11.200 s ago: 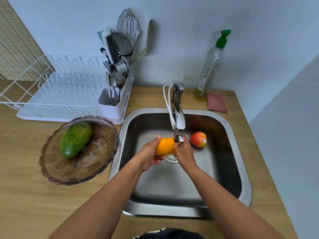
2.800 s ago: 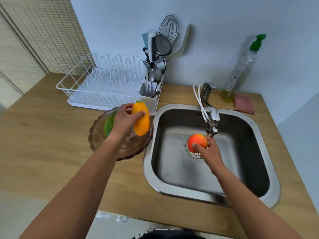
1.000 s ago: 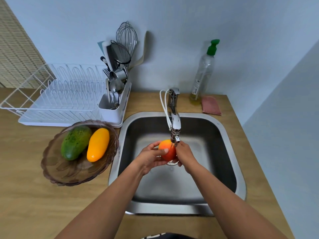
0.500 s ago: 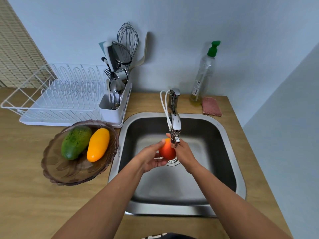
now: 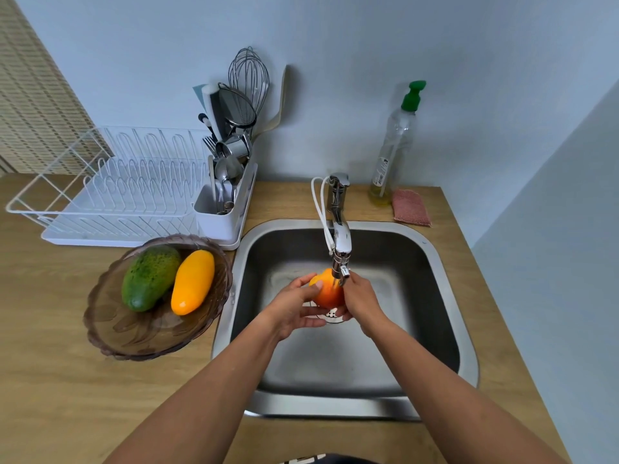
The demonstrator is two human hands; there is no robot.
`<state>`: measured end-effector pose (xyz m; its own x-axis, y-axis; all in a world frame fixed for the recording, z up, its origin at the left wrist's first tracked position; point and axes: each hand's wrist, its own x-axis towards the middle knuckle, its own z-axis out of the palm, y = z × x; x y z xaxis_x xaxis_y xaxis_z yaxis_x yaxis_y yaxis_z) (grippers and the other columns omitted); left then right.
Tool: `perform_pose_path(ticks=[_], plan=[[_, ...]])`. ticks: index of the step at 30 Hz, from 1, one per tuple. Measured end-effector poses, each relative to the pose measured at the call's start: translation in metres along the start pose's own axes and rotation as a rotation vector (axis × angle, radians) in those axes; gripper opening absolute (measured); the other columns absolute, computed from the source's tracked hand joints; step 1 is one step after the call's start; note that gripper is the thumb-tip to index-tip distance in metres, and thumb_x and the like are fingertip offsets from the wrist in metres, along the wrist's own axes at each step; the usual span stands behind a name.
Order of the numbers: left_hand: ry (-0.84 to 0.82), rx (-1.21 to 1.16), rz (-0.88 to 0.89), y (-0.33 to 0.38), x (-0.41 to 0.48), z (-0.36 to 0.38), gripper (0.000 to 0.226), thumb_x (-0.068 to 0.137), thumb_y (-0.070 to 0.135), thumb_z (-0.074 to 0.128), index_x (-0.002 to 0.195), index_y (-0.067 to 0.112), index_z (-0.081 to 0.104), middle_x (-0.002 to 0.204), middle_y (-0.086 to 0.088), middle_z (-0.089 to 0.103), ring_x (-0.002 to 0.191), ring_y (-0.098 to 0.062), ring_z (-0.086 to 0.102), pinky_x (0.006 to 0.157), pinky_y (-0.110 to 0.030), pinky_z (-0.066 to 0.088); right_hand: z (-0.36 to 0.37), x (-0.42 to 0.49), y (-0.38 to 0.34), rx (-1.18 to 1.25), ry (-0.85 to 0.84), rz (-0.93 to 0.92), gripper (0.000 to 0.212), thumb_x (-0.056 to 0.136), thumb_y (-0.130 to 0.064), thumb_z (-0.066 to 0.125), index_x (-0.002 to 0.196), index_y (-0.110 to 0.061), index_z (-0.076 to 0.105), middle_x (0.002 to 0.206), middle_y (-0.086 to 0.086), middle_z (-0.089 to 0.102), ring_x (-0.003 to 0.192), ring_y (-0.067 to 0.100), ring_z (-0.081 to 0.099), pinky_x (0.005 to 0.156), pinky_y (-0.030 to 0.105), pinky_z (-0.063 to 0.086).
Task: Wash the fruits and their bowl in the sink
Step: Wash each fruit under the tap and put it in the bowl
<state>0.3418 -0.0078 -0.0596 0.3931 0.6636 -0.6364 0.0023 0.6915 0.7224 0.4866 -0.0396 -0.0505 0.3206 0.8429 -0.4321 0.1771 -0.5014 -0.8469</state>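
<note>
Over the drain of the steel sink (image 5: 445, 286), my left hand (image 5: 294, 308) and my right hand (image 5: 360, 301) both hold a round red-orange fruit (image 5: 328, 291) right under the tap's spout (image 5: 341, 252). My left thumb lies across its top and my right hand cups its right side. To the left on the counter stands a brown glass bowl (image 5: 134, 339) with a green fruit (image 5: 149, 276) and a long yellow-orange fruit (image 5: 192, 281) lying side by side in it.
A white dish rack (image 5: 110, 192) with a cutlery caddy (image 5: 227, 202) full of utensils stands behind the bowl. A soap bottle (image 5: 397, 145) with a green pump and a pink sponge (image 5: 411, 212) sit behind the sink. Walls close the back and right.
The red-orange fruit has turned between my hands under the tap, and my left thumb now lies over its top. The bowl and its two fruits have not moved.
</note>
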Motion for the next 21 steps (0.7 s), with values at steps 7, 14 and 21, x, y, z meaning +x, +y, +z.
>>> perform_pose_path(ticks=[7,14,21], plan=[[0.016,0.090,-0.071,0.002,0.001,0.000,0.060,0.084,0.061,0.065,0.126,0.019,0.055,0.123,-0.021,0.062,0.091,-0.029,0.066,0.069,-0.033,0.058,0.004,-0.008,0.007,-0.096,0.062,-0.192,0.018,0.100,-0.031,0.050,0.104,-0.026,0.067,0.099,0.000,0.067,0.093,0.021,0.061,0.076,0.031,0.047],[0.011,-0.004,0.026,-0.003,0.003,0.004,0.044,0.086,0.028,0.076,0.126,0.019,0.059,0.124,-0.015,0.063,0.102,-0.034,0.068,0.080,-0.036,0.060,-0.004,0.003,0.003,-0.048,0.038,0.013,0.032,0.100,-0.027,0.032,0.099,-0.021,0.063,0.088,0.008,0.063,0.071,0.023,0.058,0.054,0.029,0.044],[-0.079,-0.056,-0.002,0.001,0.004,0.002,0.042,0.095,0.023,0.065,0.136,0.019,0.056,0.131,-0.019,0.059,0.110,-0.036,0.064,0.084,-0.037,0.058,-0.008,0.002,0.006,-0.047,0.060,-0.071,0.028,0.101,-0.034,0.038,0.102,-0.028,0.065,0.091,0.002,0.066,0.077,0.021,0.061,0.058,0.027,0.044]])
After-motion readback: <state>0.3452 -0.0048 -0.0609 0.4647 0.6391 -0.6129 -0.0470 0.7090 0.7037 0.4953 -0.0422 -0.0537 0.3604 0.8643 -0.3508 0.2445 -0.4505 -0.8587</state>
